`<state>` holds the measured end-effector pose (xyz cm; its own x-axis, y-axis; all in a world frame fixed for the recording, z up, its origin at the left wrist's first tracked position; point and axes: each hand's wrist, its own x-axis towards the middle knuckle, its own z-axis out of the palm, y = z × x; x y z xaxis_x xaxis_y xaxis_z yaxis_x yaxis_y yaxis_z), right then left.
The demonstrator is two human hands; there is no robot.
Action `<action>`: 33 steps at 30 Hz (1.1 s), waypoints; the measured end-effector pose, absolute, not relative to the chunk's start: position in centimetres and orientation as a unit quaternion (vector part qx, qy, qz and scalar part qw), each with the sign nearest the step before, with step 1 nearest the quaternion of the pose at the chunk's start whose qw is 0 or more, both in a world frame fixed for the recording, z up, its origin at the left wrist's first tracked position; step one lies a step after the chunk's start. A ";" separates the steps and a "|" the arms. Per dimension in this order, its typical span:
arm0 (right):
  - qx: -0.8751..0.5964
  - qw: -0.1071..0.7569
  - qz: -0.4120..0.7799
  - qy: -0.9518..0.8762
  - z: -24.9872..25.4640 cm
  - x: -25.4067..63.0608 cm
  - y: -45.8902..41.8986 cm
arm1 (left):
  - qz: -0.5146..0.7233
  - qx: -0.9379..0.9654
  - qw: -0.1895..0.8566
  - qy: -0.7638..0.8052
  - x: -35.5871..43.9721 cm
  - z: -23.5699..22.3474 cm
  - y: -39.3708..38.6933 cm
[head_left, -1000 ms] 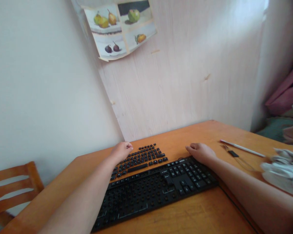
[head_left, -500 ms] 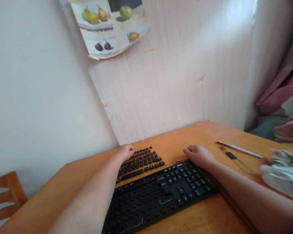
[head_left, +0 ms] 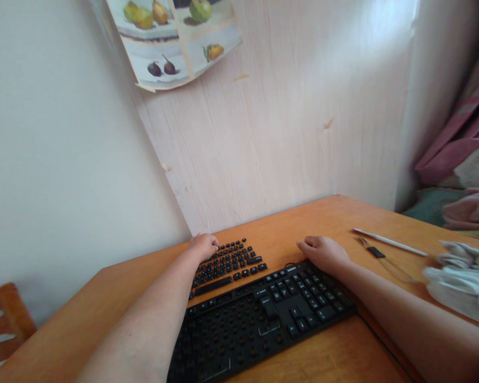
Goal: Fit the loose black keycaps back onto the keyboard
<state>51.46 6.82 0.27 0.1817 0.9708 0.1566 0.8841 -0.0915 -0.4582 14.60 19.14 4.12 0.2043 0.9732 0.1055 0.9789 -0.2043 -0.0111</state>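
Note:
My left hand [head_left: 204, 247] is at the far left of the loose black keycaps [head_left: 227, 262], its fingers pinched together beside the back row. Whether a keycap is between the fingertips is hidden. My right hand [head_left: 325, 254] rests at the back right edge of the black keyboard [head_left: 259, 319], curled into a loose fist with nothing seen in it. Bare sockets fill the keyboard's main block, while the number pad and arrow keys have their caps. The loose keycaps lie behind the keyboard in rows, a long space bar [head_left: 213, 286] nearest to it.
Right of my right hand lie a wire keycap puller [head_left: 376, 252] with a black grip and a thin white stick [head_left: 389, 242]. Crumpled pale cloth or plastic [head_left: 459, 284] is at the right. A wooden chair [head_left: 11, 314] stands left of the table [head_left: 83, 314]; a wall is behind.
The view has turned somewhat to the right. My left hand has moved right relative to the loose keycaps, near the back row. My right hand stays at the keyboard's back edge.

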 end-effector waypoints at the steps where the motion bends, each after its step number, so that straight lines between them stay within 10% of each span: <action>1: -0.732 0.232 0.094 -0.633 0.3 51.4 6.8 | -0.037 -0.775 0.040 -0.630 14.6 4.2 19.1; 33: -0.727 0.209 0.094 -0.647 0.6 51.8 6.9 | -0.191 -0.859 0.027 -0.474 15.1 9.2 2.4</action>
